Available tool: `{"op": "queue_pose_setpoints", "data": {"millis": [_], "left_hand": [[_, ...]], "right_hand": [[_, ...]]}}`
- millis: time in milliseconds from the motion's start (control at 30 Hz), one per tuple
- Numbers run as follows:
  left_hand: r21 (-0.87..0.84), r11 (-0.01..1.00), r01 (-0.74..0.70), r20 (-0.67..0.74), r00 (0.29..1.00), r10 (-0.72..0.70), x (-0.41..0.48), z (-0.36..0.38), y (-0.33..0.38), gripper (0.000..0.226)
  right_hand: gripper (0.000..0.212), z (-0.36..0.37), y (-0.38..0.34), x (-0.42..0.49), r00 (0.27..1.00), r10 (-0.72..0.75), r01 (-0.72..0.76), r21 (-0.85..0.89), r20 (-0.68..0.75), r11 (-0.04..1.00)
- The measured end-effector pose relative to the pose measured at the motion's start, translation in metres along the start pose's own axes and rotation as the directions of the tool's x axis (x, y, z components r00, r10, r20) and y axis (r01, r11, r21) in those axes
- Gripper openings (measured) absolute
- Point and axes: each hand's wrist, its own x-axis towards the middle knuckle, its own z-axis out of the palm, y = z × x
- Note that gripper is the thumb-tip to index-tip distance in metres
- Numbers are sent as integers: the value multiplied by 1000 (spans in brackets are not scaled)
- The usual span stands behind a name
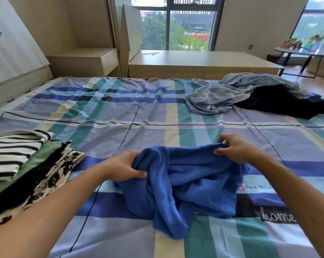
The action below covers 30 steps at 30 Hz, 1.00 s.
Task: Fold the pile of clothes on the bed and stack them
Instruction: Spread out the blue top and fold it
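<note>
Both hands, left hand (124, 167) and right hand (235, 147), are pinching the crumpled blue sweater's (183, 185) top edge at centre frame, probably to spread it flat on the bed (138, 112) for folding.

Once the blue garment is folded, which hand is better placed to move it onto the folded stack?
Probably the left hand: it grips the blue garment on the side where the folded stack lies. The right hand grips the opposite edge.

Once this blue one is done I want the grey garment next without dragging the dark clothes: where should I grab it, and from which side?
Likely the near-left edge of the grey garment, where it lies alone on the bedsheet. Come from the left; its right part drapes over the dark clothes, so a grip there could catch both.
</note>
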Motion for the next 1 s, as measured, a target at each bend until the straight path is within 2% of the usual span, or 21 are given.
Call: {"op": "queue_pose_setpoints", "data": {"millis": [67, 100, 133, 167, 233, 267, 333, 433, 500, 533, 567, 633, 700, 733, 800, 900, 1000], "left_hand": [[-82, 997, -11, -115, 993, 1, 4, -4, 5, 42], [-166, 986, -23, -144, 990, -2, 5, -6, 11, 44], [-252, 967, -38, -164, 986, -4, 6, -6, 18, 40], [-330, 942, -62, -179, 984, 2, 7, -5, 26, 33], [-460, 877, -141, -222, 974, 40, 11, -3, 43, 19], [-522, 835, -176, -234, 971, 58, 10, -2, 52, 15], [-634, 745, -207, -216, 973, 87, 7, -4, 63, 17], [-792, 562, -238, -188, 971, 147, 1, -13, 58, 45], [-866, 449, -220, -175, 975, 140, 0, -21, 44, 65], [-870, 443, -215, -161, 974, 157, 0, -22, 36, 75], [-853, 479, -206, -129, 974, 188, -1, -20, 32, 78], [-737, 649, -189, -38, 970, 239, -3, -7, 30, 66], [-550, 809, -208, 18, 965, 260, -3, 10, 40, 53], [-454, 859, -238, -6, 964, 264, -2, 18, 47, 50], [-326, 897, -299, -104, 954, 281, 1, 33, 60, 49], [-289, 897, -335, -269, 927, 260, 5, 48, 73, 64], [-264, 900, -347, -506, 844, 177, 8, 57, 85, 72]], "right_hand": [[40, 4, -6, -3, 993, -55, 44, -112, -100, 993], [49, 6, -17, -7, 977, -144, 135, -71, -156, 988], [57, 9, -32, -15, 959, -229, 239, 45, -167, 970], [65, 13, -50, -25, 947, -300, 318, 202, -118, 926], [72, 23, -84, -45, 901, -427, 347, 471, 72, 811], [70, 28, -96, -51, 863, -489, 360, 521, 130, 774], [62, 40, -107, -51, 841, -539, 441, 504, 58, 743], [32, 33, -104, -44, 895, -425, 411, 613, -133, 675], [19, 20, -98, -45, 924, -322, 363, 735, -205, 573], [16, 12, -96, -46, 939, -258, 331, 804, -228, 494], [12, 5, -94, -48, 953, -197, 291, 870, -229, 398], [10, -6, -91, -51, 978, -118, 195, 951, -170, 240], [19, -11, -91, -53, 991, -80, 119, 979, -107, 167], [21, -12, -93, -54, 995, -61, 93, 985, -85, 147], [26, -10, -96, -54, 999, 4, 50, 989, -51, 142], [37, -4, -98, -52, 998, 57, 3, 996, -9, 90], [40, 0, -104, -52, 998, 45, -49, 998, 47, 42]]}}
